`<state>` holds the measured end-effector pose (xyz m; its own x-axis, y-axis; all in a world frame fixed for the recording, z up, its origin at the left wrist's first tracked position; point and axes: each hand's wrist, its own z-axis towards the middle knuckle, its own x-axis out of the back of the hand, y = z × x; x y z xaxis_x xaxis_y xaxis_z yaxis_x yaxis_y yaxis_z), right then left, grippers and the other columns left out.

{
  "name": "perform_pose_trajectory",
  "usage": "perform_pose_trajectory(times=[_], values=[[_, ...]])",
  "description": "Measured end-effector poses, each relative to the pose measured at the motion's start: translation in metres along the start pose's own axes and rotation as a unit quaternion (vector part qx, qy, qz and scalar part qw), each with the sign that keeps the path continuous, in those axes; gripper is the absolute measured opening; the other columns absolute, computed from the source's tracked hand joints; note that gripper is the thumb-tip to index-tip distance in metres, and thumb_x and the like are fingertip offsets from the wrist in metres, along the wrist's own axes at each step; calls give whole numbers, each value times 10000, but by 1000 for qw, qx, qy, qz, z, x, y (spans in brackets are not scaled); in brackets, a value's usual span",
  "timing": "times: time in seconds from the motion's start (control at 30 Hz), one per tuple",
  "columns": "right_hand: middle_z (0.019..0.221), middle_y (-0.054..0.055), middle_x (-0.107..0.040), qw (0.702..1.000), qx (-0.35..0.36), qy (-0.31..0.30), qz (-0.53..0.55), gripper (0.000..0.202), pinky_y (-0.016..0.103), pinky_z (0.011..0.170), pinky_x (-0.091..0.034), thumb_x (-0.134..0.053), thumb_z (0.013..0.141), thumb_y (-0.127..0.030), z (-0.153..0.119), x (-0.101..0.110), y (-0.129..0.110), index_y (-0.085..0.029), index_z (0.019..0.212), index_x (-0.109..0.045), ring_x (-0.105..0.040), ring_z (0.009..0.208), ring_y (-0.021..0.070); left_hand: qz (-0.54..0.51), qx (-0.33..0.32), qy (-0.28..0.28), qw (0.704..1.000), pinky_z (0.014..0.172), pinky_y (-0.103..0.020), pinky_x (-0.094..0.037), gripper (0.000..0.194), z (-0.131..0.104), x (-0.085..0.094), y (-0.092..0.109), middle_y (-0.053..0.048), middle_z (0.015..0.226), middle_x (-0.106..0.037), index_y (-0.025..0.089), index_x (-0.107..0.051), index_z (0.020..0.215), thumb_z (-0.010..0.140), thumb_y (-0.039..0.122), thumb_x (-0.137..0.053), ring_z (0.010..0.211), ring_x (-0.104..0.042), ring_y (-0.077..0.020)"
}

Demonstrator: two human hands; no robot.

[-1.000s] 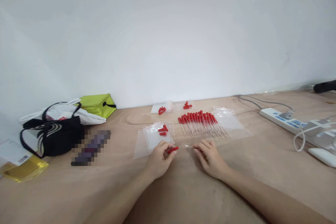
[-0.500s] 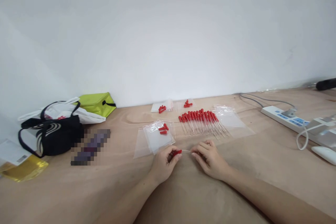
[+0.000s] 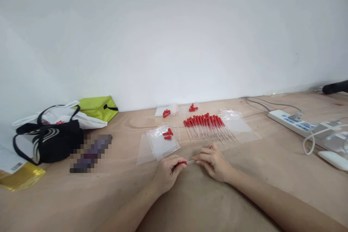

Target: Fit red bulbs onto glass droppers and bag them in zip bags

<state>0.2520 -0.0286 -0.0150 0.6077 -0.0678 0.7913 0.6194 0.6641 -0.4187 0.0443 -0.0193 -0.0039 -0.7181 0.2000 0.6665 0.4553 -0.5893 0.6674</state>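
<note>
My left hand (image 3: 169, 172) is closed on a red rubber bulb (image 3: 181, 164). From the bulb's right end a thin clear tube (image 3: 190, 161) runs to my right hand (image 3: 213, 162), whose fingers pinch it. Beyond my right hand lies a fanned row of clear tubes with red bulbs (image 3: 203, 120). Clear zip bags (image 3: 160, 146) rest beyond my left hand, with three loose red bulbs (image 3: 168, 137) on them. Farther back, two small groups of red bulbs (image 3: 166, 113) lie on more bags. Another set of clear bags (image 3: 239, 125) is right of the row.
At the left are a black bag (image 3: 58, 141), a white bag (image 3: 92, 121), a lime-green bag (image 3: 98, 107), a blurred dark item (image 3: 91, 154) and a yellow packet (image 3: 23, 177). A power strip (image 3: 292, 125), cables and a white mouse-like object (image 3: 333, 160) are at the right.
Both hands are slightly lower in the view, and my right hand is a little nearer my left. The view has shifted slightly, moving the table items leftward.
</note>
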Motion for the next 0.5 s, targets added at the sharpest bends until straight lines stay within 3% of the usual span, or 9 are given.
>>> perform_pose_trajectory(times=[0.27, 0.5], values=[[765, 11, -626, 997, 21, 26, -73, 230, 297, 660, -217, -411, 826, -157, 2, -1, -3, -231, 879, -622, -501, 652, 109, 47, -19, 3, 999, 590, -227, -442, 225, -3, -2, -3, -31, 688, -632, 175, -644, 797, 834, 292, -455, 625, -566, -138], [674, 27, -580, 998, 16, 11, -66, 255, 296, 639, -214, -351, 841, -176, -2, -4, -7, -193, 787, -599, -457, 598, 119, 91, -55, 2, 994, 590, -223, -442, 205, -4, -3, -1, -35, 691, -627, 166, -621, 804, 837, 284, -457, 625, -569, -137]])
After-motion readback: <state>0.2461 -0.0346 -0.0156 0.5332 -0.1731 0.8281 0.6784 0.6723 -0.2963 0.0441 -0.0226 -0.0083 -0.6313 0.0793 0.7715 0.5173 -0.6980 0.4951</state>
